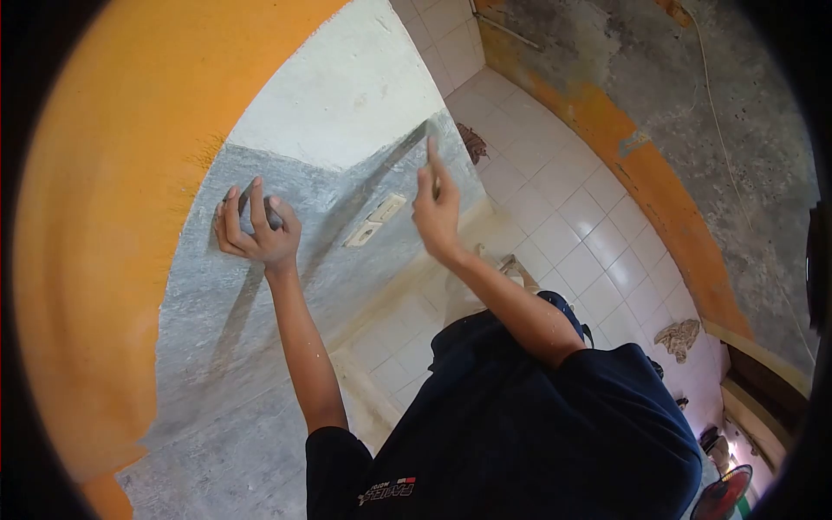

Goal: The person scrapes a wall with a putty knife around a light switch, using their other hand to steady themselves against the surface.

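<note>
My left hand [260,232] is at the grey part of the wall [321,195], with its fingers bent and apart. Dark patches show around and between its fingers, and I make out nothing held. To the right, my right hand [436,212] is raised near the wall's edge, its index finger stretched upward along a thin greyish object [432,130] that is blurred. The other fingers are curled. A cream socket and switch plate [374,220] lies on the wall between my hands.
An orange painted band [113,217] borders the wall at left, and a white patch [338,87] lies above the grey. White floor tiles [563,217] run below at right. Crumpled cloths [677,340] lie on the floor. A fan [724,494] shows at bottom right.
</note>
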Available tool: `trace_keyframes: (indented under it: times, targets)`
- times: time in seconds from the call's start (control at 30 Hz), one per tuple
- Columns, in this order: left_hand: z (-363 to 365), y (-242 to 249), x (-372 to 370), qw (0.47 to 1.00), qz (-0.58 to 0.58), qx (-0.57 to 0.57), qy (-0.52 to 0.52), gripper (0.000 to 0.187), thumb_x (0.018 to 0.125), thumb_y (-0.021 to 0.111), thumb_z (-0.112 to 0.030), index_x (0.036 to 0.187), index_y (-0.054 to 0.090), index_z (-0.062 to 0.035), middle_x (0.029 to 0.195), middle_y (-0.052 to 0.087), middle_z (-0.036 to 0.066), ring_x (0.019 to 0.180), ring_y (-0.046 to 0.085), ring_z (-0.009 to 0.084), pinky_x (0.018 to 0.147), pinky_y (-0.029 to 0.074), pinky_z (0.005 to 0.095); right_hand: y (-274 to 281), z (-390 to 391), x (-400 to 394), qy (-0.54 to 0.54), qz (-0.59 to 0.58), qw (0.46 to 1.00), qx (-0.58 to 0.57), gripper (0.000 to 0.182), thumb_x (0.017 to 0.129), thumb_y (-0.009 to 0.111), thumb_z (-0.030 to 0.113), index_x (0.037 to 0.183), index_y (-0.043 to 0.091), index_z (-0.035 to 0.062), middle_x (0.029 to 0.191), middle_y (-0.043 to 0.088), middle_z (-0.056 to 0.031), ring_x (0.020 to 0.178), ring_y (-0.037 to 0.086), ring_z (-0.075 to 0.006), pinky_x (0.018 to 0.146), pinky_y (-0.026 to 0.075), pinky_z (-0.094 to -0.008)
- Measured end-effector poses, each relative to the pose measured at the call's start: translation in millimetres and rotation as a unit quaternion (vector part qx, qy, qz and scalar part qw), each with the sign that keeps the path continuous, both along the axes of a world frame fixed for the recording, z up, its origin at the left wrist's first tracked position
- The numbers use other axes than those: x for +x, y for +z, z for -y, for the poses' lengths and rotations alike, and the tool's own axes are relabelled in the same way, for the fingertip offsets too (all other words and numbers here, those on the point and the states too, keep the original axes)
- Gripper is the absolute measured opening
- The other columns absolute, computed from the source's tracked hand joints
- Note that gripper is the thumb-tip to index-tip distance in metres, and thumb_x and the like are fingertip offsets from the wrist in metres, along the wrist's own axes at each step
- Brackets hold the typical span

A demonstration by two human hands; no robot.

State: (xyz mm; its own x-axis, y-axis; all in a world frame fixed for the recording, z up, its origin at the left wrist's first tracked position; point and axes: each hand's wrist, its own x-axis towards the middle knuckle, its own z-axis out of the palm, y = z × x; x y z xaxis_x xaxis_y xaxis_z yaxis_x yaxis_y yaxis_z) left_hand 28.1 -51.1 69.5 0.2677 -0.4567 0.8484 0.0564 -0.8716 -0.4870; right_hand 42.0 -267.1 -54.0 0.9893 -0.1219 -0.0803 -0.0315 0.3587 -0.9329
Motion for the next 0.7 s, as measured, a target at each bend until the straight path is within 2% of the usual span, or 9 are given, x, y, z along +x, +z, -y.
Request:
trace_keyframes:
  times: [0.13, 0.17, 0.2, 0.37, 0.53, 0.6, 0.63, 0.67, 0.7]
  targets:
    - [-3, -1, 2, 1.0, 0.003, -0.003, -0.012, 0.025, 0.103, 0.056, -0.027, 0.122, 0.068, -0.0156, 0.129, 0.057, 0.008, 0.125, 0.046, 0.0231, 0.107, 0.038, 0.0447, 24, 1, -27, 0.105, -0.029, 0.994, 0.006, 0.052, 0.106, 0.048, 0.008, 0.156, 0.038, 0.0013, 0.153, 0.051, -0.0201, 0.116, 0.06, -0.0166, 0.096, 0.045, -0.0275]
    - [-4, -2, 3, 1.0, 0.003, -0.003, -0.006, 0.025, 0.102, 0.057, -0.027, 0.121, 0.069, -0.0173, 0.129, 0.057, 0.007, 0.125, 0.046, 0.0234, 0.106, 0.039, 0.0443, 31, 4, -24, 0.131, -0.115, 0.984, 0.034, 0.051, 0.106, 0.048, 0.008, 0.156, 0.038, 0.0013, 0.156, 0.046, -0.021, 0.139, 0.049, -0.0212, 0.109, 0.04, -0.0307]
    - [-4, -2, 1, 1.0, 0.002, -0.004, 0.003, 0.025, 0.1, 0.057, -0.027, 0.12, 0.07, -0.019, 0.128, 0.057, 0.006, 0.124, 0.045, 0.0236, 0.106, 0.04, 0.0439, 28, 1, -22, 0.132, -0.115, 0.984, 0.033, 0.051, 0.106, 0.048, 0.008, 0.156, 0.038, 0.0013, 0.156, 0.046, -0.021, 0.139, 0.049, -0.0212, 0.109, 0.04, -0.0307]
    - [-3, -4, 0, 1.0, 0.002, -0.016, 0.001, 0.025, 0.1, 0.057, -0.027, 0.12, 0.071, -0.0197, 0.129, 0.057, 0.006, 0.124, 0.045, 0.0234, 0.106, 0.04, 0.0436, 16, -25, -42, 0.048, 0.078, 0.996, 0.02, 0.051, 0.107, 0.045, 0.008, 0.157, 0.035, 0.0006, 0.159, 0.04, -0.0213, 0.149, 0.036, -0.027, 0.119, 0.031, -0.0353]
    - [-7, -5, 2, 1.0, 0.005, -0.016, -0.004, 0.024, 0.1, 0.058, -0.026, 0.12, 0.071, -0.0202, 0.129, 0.058, 0.005, 0.124, 0.045, 0.0233, 0.107, 0.039, 0.0431, 11, -28, -31, 0.064, 0.069, 0.995, 0.041, 0.051, 0.107, 0.043, 0.008, 0.157, 0.035, -0.0005, 0.161, 0.037, -0.0206, 0.151, 0.032, -0.0283, 0.12, 0.03, -0.0357]
    - [-6, -5, 3, 1.0, 0.009, -0.017, -0.008, 0.025, 0.1, 0.058, -0.027, 0.12, 0.071, -0.02, 0.129, 0.058, 0.005, 0.124, 0.045, 0.0232, 0.108, 0.038, 0.0428, 7, -19, -20, 0.041, 0.024, 0.999, 0.023, 0.052, 0.109, 0.045, 0.014, 0.16, 0.036, 0.011, 0.16, 0.043, -0.0129, 0.06, 0.039, -0.0026, 0.051, 0.037, -0.0182]
    - [-5, -7, 0, 1.0, 0.005, -0.019, -0.007, 0.025, 0.1, 0.058, -0.027, 0.12, 0.071, -0.02, 0.129, 0.058, 0.005, 0.124, 0.045, 0.0232, 0.108, 0.038, 0.0428, 3, -22, -22, 0.037, 0.015, 0.999, 0.009, 0.053, 0.109, 0.046, 0.014, 0.16, 0.035, 0.0114, 0.129, 0.067, -0.0099, 0.058, 0.04, -0.003, 0.051, 0.038, -0.0192]
    - [-4, -6, 1, 1.0, 0.004, -0.023, -0.004, 0.025, 0.1, 0.058, -0.027, 0.12, 0.071, -0.0202, 0.129, 0.058, 0.006, 0.124, 0.044, 0.0232, 0.108, 0.038, 0.0428, -4, -30, -25, 0.038, 0.015, 0.999, 0.007, 0.053, 0.109, 0.046, 0.014, 0.16, 0.035, 0.0114, 0.129, 0.067, -0.0099, 0.058, 0.04, -0.003, 0.051, 0.038, -0.0192]
    - [-4, -5, 2, 1.0, 0.005, -0.026, -0.003, 0.025, 0.1, 0.058, -0.027, 0.12, 0.071, -0.0203, 0.13, 0.058, 0.006, 0.124, 0.044, 0.0232, 0.108, 0.038, 0.0428, -18, -43, -29, -0.022, 0.149, 0.985, -0.084, 0.053, 0.109, 0.047, 0.015, 0.16, 0.035, 0.0117, 0.108, 0.065, -0.0043, 0.057, 0.039, -0.0024, 0.05, 0.037, -0.0199]
